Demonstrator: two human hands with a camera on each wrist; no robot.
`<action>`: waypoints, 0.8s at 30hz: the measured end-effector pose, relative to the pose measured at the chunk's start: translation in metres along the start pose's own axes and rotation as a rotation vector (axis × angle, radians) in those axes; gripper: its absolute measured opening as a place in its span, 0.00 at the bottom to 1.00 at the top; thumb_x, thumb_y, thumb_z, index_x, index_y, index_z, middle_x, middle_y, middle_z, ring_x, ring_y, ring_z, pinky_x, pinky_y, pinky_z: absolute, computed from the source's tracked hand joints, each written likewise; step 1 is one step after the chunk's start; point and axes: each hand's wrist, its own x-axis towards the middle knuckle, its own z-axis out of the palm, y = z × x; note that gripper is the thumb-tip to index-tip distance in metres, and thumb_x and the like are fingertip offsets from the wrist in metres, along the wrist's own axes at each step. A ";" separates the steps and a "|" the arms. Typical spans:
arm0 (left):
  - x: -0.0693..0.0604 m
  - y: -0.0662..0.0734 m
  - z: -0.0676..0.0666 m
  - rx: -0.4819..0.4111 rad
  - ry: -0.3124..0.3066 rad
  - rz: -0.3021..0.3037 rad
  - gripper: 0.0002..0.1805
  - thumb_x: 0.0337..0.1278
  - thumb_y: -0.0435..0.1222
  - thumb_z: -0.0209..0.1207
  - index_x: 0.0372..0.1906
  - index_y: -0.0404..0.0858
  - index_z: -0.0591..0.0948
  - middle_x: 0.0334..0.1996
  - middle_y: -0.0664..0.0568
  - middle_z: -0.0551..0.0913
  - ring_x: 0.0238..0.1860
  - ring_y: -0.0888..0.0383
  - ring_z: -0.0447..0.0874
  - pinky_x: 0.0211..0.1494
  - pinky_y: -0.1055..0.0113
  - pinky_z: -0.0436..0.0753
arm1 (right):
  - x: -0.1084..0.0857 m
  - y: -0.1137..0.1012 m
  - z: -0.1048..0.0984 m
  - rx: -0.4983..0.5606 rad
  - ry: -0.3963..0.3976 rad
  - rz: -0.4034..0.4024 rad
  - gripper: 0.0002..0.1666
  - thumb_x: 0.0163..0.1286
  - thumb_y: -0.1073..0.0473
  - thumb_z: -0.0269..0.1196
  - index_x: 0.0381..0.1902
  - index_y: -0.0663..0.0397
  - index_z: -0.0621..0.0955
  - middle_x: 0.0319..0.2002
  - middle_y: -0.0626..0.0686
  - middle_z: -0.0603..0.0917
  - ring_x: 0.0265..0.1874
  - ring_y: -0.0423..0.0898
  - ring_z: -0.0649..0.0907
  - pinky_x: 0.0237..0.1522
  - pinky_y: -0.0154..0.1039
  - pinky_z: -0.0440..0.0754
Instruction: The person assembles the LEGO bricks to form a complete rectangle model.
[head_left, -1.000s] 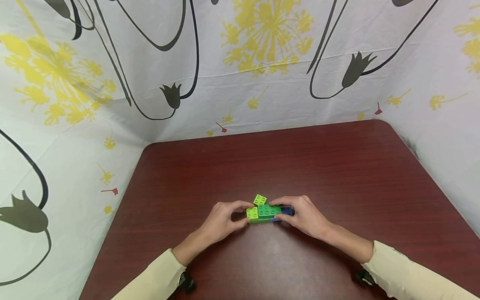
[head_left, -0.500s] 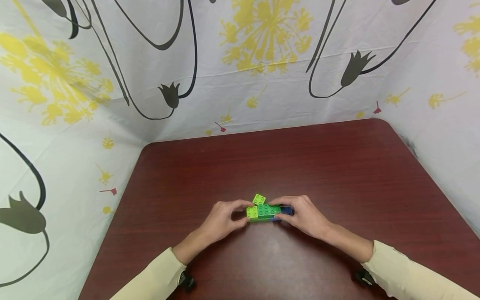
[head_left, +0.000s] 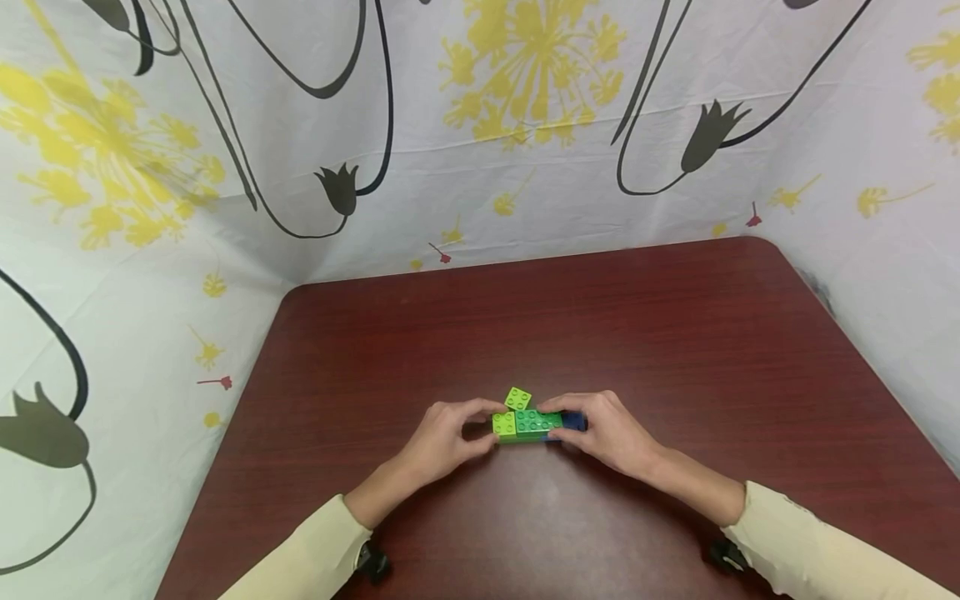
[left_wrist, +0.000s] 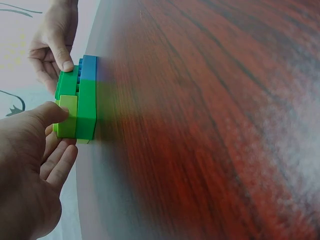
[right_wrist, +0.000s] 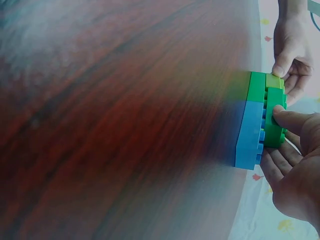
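Note:
Toy building bricks sit together on the table in two layers. A lower green brick and a blue brick lie end to end. Above them are a lime brick at the left and an upper green brick beside it. My left hand pinches the lime brick between thumb and fingers. The upper green brick is pinched by my right hand; in the right wrist view the blue brick's studs show in a gap under it. Another small lime brick lies just behind the group, turned at an angle.
The dark red wooden table has rounded far corners. White cloth with flower prints hangs behind it and along both sides. A black device sits under the left cuff, and another black device under the right one.

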 end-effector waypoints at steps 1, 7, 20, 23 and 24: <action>0.000 0.000 0.000 -0.001 0.000 0.000 0.22 0.63 0.34 0.74 0.61 0.45 0.86 0.54 0.54 0.90 0.50 0.59 0.91 0.55 0.62 0.87 | 0.000 0.000 0.000 -0.002 0.002 -0.001 0.21 0.63 0.64 0.79 0.55 0.51 0.90 0.52 0.48 0.91 0.54 0.48 0.89 0.52 0.47 0.88; 0.000 -0.001 0.001 -0.006 0.005 0.004 0.22 0.62 0.34 0.74 0.61 0.45 0.86 0.53 0.55 0.91 0.49 0.60 0.90 0.55 0.63 0.87 | 0.000 0.000 0.002 -0.013 0.014 0.001 0.20 0.62 0.64 0.80 0.53 0.52 0.91 0.51 0.49 0.91 0.53 0.48 0.89 0.53 0.47 0.88; 0.000 0.000 0.000 -0.015 0.002 0.009 0.21 0.63 0.34 0.74 0.61 0.44 0.87 0.53 0.54 0.91 0.49 0.61 0.90 0.54 0.62 0.87 | 0.000 -0.001 0.002 -0.013 0.013 -0.016 0.19 0.62 0.64 0.79 0.52 0.53 0.91 0.51 0.49 0.91 0.54 0.49 0.89 0.53 0.47 0.87; 0.000 0.000 0.000 -0.020 0.001 0.014 0.21 0.63 0.33 0.74 0.61 0.44 0.87 0.54 0.54 0.90 0.50 0.61 0.90 0.54 0.63 0.87 | 0.000 -0.001 0.002 -0.015 0.006 -0.013 0.19 0.63 0.64 0.79 0.52 0.53 0.91 0.51 0.49 0.91 0.54 0.49 0.89 0.53 0.47 0.88; 0.001 0.000 0.000 -0.021 0.000 0.015 0.21 0.63 0.33 0.74 0.61 0.44 0.87 0.54 0.54 0.90 0.50 0.61 0.90 0.54 0.63 0.87 | 0.000 -0.001 0.001 -0.017 0.003 -0.011 0.19 0.63 0.64 0.79 0.52 0.53 0.91 0.51 0.49 0.91 0.54 0.49 0.89 0.53 0.47 0.88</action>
